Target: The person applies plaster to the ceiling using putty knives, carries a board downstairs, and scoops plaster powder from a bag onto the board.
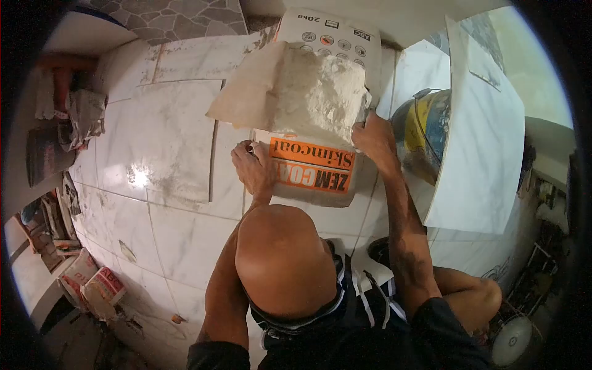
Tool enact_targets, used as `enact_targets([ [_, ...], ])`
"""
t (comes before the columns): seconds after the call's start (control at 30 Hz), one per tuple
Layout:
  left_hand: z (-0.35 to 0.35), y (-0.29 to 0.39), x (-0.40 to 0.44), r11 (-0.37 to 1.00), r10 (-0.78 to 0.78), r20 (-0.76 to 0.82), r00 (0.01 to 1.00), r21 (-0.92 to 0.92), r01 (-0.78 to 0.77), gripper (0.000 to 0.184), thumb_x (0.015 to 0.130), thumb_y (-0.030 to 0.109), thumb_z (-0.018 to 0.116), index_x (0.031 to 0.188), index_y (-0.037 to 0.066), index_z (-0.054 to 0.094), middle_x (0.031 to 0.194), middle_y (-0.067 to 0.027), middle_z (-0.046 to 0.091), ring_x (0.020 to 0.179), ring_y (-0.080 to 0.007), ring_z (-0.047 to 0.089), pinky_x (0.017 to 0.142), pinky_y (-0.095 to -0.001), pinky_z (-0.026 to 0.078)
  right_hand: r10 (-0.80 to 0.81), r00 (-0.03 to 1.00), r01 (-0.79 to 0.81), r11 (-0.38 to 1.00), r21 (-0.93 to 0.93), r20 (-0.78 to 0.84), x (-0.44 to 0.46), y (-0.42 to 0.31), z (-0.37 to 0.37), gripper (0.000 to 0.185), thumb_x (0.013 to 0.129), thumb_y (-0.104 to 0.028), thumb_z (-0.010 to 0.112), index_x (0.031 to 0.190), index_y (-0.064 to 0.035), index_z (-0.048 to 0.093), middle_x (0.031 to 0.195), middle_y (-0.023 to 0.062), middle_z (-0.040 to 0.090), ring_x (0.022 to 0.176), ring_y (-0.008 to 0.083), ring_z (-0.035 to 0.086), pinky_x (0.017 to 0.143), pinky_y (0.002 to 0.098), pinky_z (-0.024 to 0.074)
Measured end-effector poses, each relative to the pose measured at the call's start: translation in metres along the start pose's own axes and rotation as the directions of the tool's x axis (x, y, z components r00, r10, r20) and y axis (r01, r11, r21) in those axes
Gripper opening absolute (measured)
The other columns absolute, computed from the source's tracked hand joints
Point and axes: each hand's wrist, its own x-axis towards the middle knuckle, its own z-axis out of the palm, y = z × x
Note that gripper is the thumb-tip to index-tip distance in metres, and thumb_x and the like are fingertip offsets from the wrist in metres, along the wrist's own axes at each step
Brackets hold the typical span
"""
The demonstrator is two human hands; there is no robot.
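Observation:
A paper bag of skimcoat [312, 161] lies on the tiled floor, its orange label upside down from here. Its top is torn open, and a brown paper flap [246, 86] folds out to the left. White powder [338, 92] shows in the opening. My right hand [374, 137] grips the bag's right edge beside the powder, fingers closed. On the left side, my left hand [251, 165] has its fingers curled at the bag's lower left edge, pinching the paper; the fingertips are partly hidden.
Another 20kg bag [330, 31] lies behind. To the left is a loose square tile [176, 142]. A bucket [422, 132] stands at right, beside a large leaning tile [478, 142]. Crumpled packaging [102, 287] lies at lower left. My bent knee [280, 262] rises in front.

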Motion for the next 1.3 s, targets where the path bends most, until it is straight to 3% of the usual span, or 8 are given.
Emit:
enact_targets([
  [0.13, 0.002, -0.002, 0.0, 1.0, 0.003, -0.003, 1.0, 0.01, -0.003, 0.037, 0.097, 0.031, 0.049, 0.116, 0.0, 0.055, 0.113, -0.0183, 0.054, 0.104, -0.0355, 0.054, 0.091, -0.0479, 0.043, 0.072, 0.995, -0.079, 0.991, 0.105, 0.073, -0.01, -0.009, 0.0, 0.04, 0.086, -0.019, 0.052, 0.113, 0.0095, 0.058, 0.092, 0.0298, 0.068, 0.088, 0.0452, 0.068, 0.081, 0.0493, 0.0531],
  [0.43, 0.002, -0.003, 0.003, 0.999, 0.05, -0.018, 0.999, 0.015, -0.05, 0.036, 0.098, 0.03, 0.049, 0.114, -0.002, 0.055, 0.112, -0.0196, 0.054, 0.103, -0.0366, 0.055, 0.091, -0.0473, 0.044, 0.016, 0.99, 0.015, 0.974, 0.228, -0.137, 0.028, -0.013, 0.015, 0.038, 0.089, -0.015, 0.051, 0.121, 0.0035, 0.056, 0.095, 0.028, 0.068, 0.091, 0.0435, 0.068, 0.081, 0.0493, 0.0531],
  [0.57, 0.004, -0.013, 0.001, 0.996, 0.069, 0.0, 0.998, 0.048, -0.069, 0.039, 0.101, 0.034, 0.048, 0.116, -0.003, 0.053, 0.113, -0.0211, 0.052, 0.103, -0.0368, 0.055, 0.092, -0.0478, 0.044, -0.008, 0.989, -0.005, 0.996, -0.09, -0.146, 0.032, -0.007, 0.012, 0.04, 0.088, -0.014, 0.055, 0.123, 0.0039, 0.054, 0.096, 0.0263, 0.069, 0.092, 0.0422, 0.069, 0.082, 0.0489, 0.0548],
  [0.7, 0.002, -0.004, 0.001, 1.0, 0.012, -0.008, 1.0, 0.005, -0.012, 0.036, 0.098, 0.03, 0.048, 0.114, -0.002, 0.054, 0.112, -0.0202, 0.054, 0.106, -0.0391, 0.053, 0.091, -0.0501, 0.042, -0.049, 0.999, 0.05, 0.991, -0.124, 0.01, 0.012, -0.003, 0.027, 0.04, 0.086, -0.012, 0.056, 0.121, 0.0078, 0.055, 0.097, 0.0285, 0.068, 0.093, 0.0445, 0.068, 0.084, 0.0502, 0.0541],
  [0.9, 0.002, -0.005, 0.0, 0.998, 0.061, -0.027, 0.998, 0.002, -0.061, 0.036, 0.097, 0.029, 0.048, 0.114, -0.002, 0.055, 0.112, -0.0207, 0.054, 0.105, -0.0394, 0.053, 0.091, -0.0499, 0.043, 0.04, 0.999, -0.04, 0.997, 0.063, 0.0, 0.001, 0.002, -0.008, 0.046, 0.084, -0.013, 0.055, 0.125, 0.0089, 0.054, 0.097, 0.0288, 0.068, 0.092, 0.0452, 0.067, 0.085, 0.049, 0.0542],
  [1.0, 0.003, -0.005, 0.0, 0.999, 0.038, -0.02, 0.999, 0.025, -0.037, 0.035, 0.096, 0.029, 0.049, 0.113, -0.002, 0.055, 0.112, -0.0206, 0.054, 0.105, -0.0391, 0.054, 0.09, -0.0493, 0.043, 0.037, 0.998, -0.03, 0.992, -0.119, 0.06, 0.004, 0.003, 0.008, 0.047, 0.084, -0.013, 0.055, 0.125, 0.0097, 0.054, 0.097, 0.0291, 0.068, 0.092, 0.0449, 0.068, 0.085, 0.0489, 0.0539],
  [1.2, -0.001, 0.002, -0.001, 1.0, 0.005, 0.014, 1.0, 0.018, -0.005, 0.039, 0.1, 0.033, 0.048, 0.117, -0.002, 0.053, 0.114, -0.0206, 0.052, 0.103, -0.0365, 0.055, 0.092, -0.0476, 0.043, 0.021, 1.0, -0.022, 0.995, 0.098, 0.009, -0.001, 0.004, 0.021, 0.048, 0.085, -0.015, 0.056, 0.124, 0.0128, 0.053, 0.099, 0.0326, 0.066, 0.093, 0.0447, 0.068, 0.082, 0.0482, 0.0546],
  [1.3, 0.002, -0.004, 0.0, 0.997, 0.056, -0.001, 0.998, 0.044, -0.056, 0.039, 0.1, 0.032, 0.048, 0.117, -0.002, 0.053, 0.114, -0.0206, 0.052, 0.103, -0.0367, 0.055, 0.092, -0.0476, 0.043, 0.148, 0.969, -0.212, 0.909, 0.358, 0.198, 0.0, -0.014, 0.008, 0.045, 0.086, -0.016, 0.056, 0.12, 0.0134, 0.054, 0.1, 0.0329, 0.066, 0.095, 0.0439, 0.068, 0.082, 0.0475, 0.0538],
])
